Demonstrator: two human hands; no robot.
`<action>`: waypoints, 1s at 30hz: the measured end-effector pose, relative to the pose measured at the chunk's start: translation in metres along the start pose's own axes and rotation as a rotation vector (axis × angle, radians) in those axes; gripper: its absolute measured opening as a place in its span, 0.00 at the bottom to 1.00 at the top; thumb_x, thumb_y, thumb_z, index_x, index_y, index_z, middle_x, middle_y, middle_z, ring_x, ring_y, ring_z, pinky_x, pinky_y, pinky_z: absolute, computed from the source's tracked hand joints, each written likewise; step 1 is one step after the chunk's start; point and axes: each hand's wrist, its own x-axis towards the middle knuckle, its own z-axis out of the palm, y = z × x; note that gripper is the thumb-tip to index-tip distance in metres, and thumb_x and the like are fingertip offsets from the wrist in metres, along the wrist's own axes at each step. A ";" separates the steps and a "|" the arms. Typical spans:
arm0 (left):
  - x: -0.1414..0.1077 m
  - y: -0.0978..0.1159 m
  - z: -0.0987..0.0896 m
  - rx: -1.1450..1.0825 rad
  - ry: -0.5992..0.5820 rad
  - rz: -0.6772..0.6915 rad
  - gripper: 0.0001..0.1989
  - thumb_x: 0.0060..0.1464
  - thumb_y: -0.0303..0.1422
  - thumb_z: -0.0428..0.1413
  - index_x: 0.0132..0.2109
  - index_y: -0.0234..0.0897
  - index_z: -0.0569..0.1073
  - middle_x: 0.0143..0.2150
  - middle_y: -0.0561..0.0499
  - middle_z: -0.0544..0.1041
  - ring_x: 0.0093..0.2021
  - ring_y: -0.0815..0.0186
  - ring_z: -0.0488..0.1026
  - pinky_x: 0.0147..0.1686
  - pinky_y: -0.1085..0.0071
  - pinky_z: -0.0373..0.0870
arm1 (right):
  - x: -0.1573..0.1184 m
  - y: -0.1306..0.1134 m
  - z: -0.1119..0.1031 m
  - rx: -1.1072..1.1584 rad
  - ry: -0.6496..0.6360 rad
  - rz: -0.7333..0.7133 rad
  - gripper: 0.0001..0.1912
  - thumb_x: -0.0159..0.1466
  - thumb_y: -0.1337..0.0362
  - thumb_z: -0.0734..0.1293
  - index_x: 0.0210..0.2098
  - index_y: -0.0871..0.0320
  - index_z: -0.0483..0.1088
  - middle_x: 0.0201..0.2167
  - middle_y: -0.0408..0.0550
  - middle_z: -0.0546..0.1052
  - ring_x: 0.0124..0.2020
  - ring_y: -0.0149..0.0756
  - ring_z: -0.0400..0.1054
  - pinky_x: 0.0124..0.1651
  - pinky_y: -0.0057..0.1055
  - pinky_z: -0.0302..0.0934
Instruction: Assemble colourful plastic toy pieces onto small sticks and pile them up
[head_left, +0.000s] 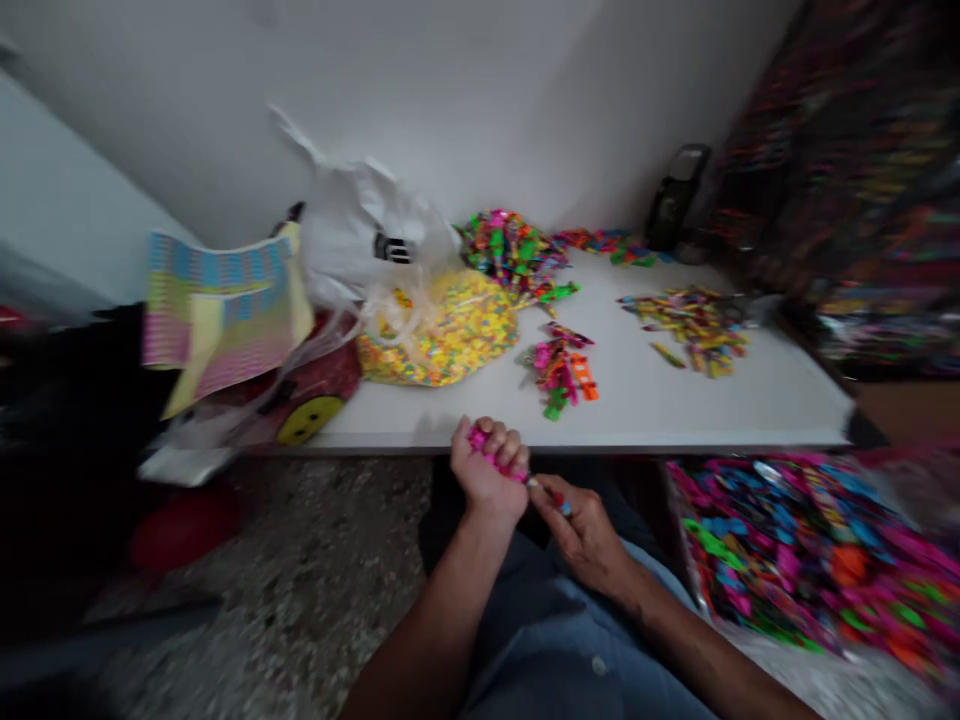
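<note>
Worktop [637, 405] in white stretches across the view, its front edge just beyond the hands. Below its right end lies a large heap of bright plastic pieces [795, 560]. Upon it sit a clear bag of yellow pieces [450, 335], a loose pile of slim yellowish sticks [694, 325] to the right, and, between them, a small multicoloured cluster [559, 370]. Left hand [491, 485] curls tightly round a pink piece [480, 440]; right hand [589, 530] pinches a thin coloured stick [561, 503] — its tip beside the left hand, contact unclear.
</note>
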 end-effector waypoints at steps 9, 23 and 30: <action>0.002 -0.007 -0.014 -0.103 0.084 -0.012 0.17 0.54 0.43 0.54 0.31 0.36 0.57 0.22 0.60 0.45 0.17 0.76 0.44 0.17 0.78 0.38 | -0.007 0.059 -0.006 -0.324 0.067 -0.273 0.19 0.67 0.55 0.63 0.50 0.61 0.73 0.45 0.50 0.79 0.42 0.38 0.77 0.41 0.20 0.69; 0.059 0.015 0.004 0.520 -0.129 0.233 0.30 0.53 0.53 0.59 0.56 0.38 0.70 0.60 0.41 0.68 0.56 0.57 0.69 0.50 0.65 0.68 | 0.110 0.006 -0.070 -0.160 0.376 0.082 0.25 0.69 0.47 0.57 0.35 0.63 0.71 0.28 0.48 0.73 0.31 0.34 0.64 0.35 0.26 0.58; 0.079 0.000 -0.025 0.902 -0.046 0.513 0.26 0.50 0.45 0.64 0.50 0.32 0.71 0.47 0.43 0.74 0.41 0.61 0.75 0.38 0.67 0.74 | 0.257 -0.041 -0.129 -0.441 0.502 0.010 0.30 0.73 0.53 0.46 0.42 0.70 0.69 0.36 0.50 0.74 0.33 0.28 0.64 0.39 0.24 0.58</action>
